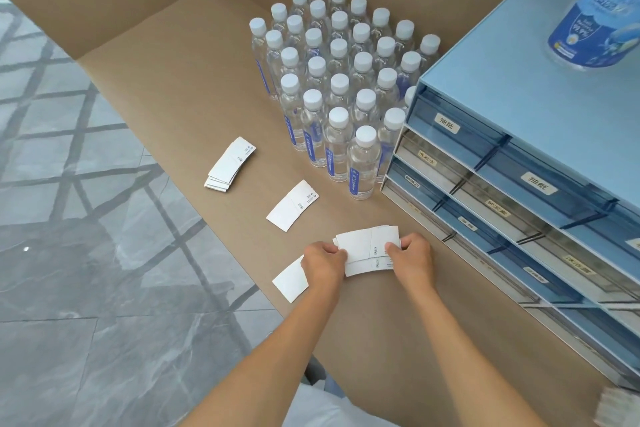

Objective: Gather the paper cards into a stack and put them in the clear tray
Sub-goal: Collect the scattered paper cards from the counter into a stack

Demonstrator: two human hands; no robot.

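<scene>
Both hands pinch a small bunch of white paper cards (365, 248) just above the brown table. My left hand (323, 262) grips the bunch's left end and my right hand (412, 258) its right end. One loose card (290, 279) lies partly under my left hand near the table's edge. Another single card (292, 205) lies farther out. A fanned pile of several cards (230, 165) sits beyond it to the left. I cannot pick out a separate clear tray; translucent drawers fill the organizer (519, 170) on the right.
A dense cluster of several water bottles (341, 80) with white caps stands at the back centre. The blue drawer organizer has a blue canister (599, 17) on top. The table's left edge (194, 191) drops to a grey tiled floor.
</scene>
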